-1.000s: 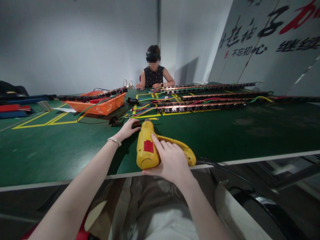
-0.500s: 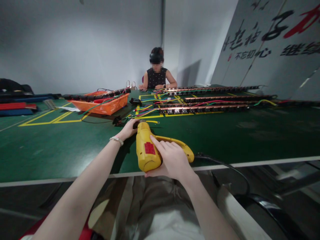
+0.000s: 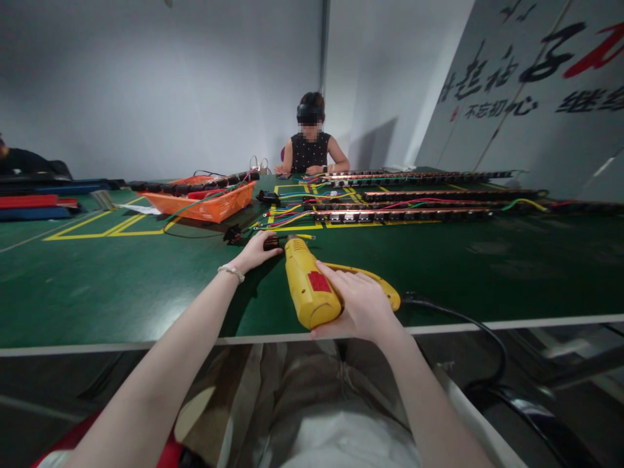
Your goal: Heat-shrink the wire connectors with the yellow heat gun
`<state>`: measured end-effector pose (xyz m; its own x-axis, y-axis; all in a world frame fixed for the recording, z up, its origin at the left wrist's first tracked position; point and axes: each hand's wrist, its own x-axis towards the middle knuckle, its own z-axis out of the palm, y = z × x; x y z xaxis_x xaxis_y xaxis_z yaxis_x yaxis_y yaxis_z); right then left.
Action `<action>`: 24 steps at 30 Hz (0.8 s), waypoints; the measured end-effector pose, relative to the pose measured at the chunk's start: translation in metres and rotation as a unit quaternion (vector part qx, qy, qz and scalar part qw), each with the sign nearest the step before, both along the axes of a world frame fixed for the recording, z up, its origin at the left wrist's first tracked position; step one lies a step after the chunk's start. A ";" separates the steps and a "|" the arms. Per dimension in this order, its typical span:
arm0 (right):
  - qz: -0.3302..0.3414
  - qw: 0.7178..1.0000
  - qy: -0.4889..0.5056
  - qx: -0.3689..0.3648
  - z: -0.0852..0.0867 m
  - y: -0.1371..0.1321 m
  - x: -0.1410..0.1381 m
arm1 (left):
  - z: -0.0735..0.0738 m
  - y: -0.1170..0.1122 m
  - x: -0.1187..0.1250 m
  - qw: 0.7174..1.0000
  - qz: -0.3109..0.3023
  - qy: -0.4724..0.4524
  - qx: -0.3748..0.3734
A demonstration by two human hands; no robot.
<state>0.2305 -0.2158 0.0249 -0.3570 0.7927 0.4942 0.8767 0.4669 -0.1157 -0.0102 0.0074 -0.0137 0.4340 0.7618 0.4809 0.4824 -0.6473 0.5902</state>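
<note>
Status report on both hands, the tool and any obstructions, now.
Right hand gripping yellow heat gun. Left hand holding dark ribbed piece near the nozzle. Yellow wire end close beside nozzle. Black cord running over table edge.

I see room along the bench's (image 3: 487,273) near edge, right of the yellow heat gun (image 3: 312,286) and its cord (image 3: 451,307); long strips (image 3: 394,216) and an orange basket (image 3: 205,209) block the far edge.

Upper right, a wall panel (image 3: 531,140) reads “不忘初心” (image 3: 501,108) and, cut off, “继续” (image 3: 591,102), below brushed characters (image 3: 548,64). The yellow tool (image 3: 303,260) bears an illegible red label (image 3: 320,282).
</note>
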 end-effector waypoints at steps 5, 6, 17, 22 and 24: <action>-0.022 1.000 -0.008 -0.002 0.001 -0.002 0.015 | -0.001 0.001 -0.001 1.000 0.012 0.009 -0.010; -0.029 1.000 -0.010 -0.001 0.001 -0.003 0.019 | 0.000 0.000 -0.001 1.000 0.015 0.012 -0.010; -0.095 0.994 -0.048 0.020 -0.002 -0.012 0.026 | 0.002 -0.003 -0.001 0.999 0.022 0.023 -0.017; -0.093 0.994 -0.040 0.045 -0.004 -0.013 0.022 | 0.000 0.001 -0.002 0.999 0.023 0.034 -0.029; -0.093 0.994 -0.039 0.046 -0.005 -0.013 0.021 | -0.001 0.003 -0.003 0.999 0.023 0.038 -0.030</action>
